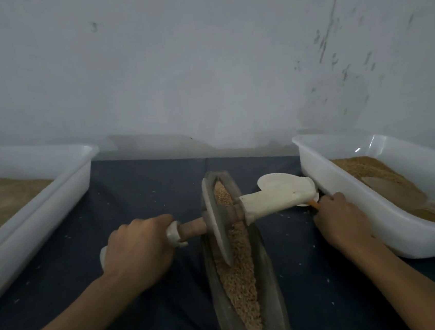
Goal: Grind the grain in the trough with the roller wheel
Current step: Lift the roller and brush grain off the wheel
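Observation:
A long boat-shaped trough [268, 280] lies on the dark cloth and runs away from me, with grain [239, 272] along its channel. The roller wheel [216, 218], a grey disc, stands on edge in the grain near the far end. My left hand [137, 251] grips the left axle handle, which is wood with a white cloth wrap. The right handle [276, 199] is covered by a wide pale cloth sleeve. My right hand [337, 219] lies at that sleeve's outer end with curled fingers by a thin orange tip; what it holds is unclear.
A white tray [54, 206] with brown grain stands at the left. Another white tray [349, 202] at the right holds grain and a scoop [396, 189], close against my right hand. A flat white piece [274, 179] lies behind the right handle. The wall rises just beyond.

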A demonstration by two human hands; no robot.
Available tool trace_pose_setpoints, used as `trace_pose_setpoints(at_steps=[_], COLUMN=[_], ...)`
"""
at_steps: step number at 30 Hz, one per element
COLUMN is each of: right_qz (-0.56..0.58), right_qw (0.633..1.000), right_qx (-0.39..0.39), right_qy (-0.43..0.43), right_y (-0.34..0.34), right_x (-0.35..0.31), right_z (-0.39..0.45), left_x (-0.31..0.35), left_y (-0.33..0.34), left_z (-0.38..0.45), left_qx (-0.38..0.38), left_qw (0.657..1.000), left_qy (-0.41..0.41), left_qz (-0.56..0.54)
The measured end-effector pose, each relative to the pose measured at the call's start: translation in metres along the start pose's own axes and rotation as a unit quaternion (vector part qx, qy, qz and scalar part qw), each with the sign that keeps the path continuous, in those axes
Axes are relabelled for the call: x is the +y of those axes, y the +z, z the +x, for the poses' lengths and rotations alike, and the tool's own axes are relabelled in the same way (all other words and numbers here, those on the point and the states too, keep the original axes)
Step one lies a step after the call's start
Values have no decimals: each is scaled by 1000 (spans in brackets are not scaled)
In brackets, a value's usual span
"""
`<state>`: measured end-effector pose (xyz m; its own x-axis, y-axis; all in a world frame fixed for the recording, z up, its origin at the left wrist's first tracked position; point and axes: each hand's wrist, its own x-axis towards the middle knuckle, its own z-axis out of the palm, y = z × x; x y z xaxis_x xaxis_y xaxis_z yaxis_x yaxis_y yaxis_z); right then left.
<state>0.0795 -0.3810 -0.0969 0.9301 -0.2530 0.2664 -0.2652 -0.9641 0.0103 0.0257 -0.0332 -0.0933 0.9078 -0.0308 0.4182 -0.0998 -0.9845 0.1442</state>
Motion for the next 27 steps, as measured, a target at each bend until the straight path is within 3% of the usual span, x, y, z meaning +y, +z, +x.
trace_pose_setpoints(at_steps=[4, 9, 14, 18, 21, 27], right_qz=[6, 194, 151, 140, 179, 64], right_qw=[1000, 972, 954, 946, 923, 956], right_qx=[25, 46, 39, 24, -12, -80], right_qy=[-15, -122, -257, -293, -339, -275], right_y=[-25, -62, -99, -117, -125, -114], right_x=[-3, 0, -14, -22, -38, -70], right_z=[-10, -9, 4, 23, 24, 38], left_x=[-2, -2, -7, -8, -5, -7], left_y=[-1, -3, -2, -4, -8, -16], left_z=[1, 2, 0, -2, -3, -3], left_qx=[-5, -7, 3, 57, 75, 84], left_qw=[1000, 1000, 999, 995, 992, 986], left_qy=[13, 29, 30, 54, 28, 13], left_qz=[-4, 2, -26, -66, -100, -147])
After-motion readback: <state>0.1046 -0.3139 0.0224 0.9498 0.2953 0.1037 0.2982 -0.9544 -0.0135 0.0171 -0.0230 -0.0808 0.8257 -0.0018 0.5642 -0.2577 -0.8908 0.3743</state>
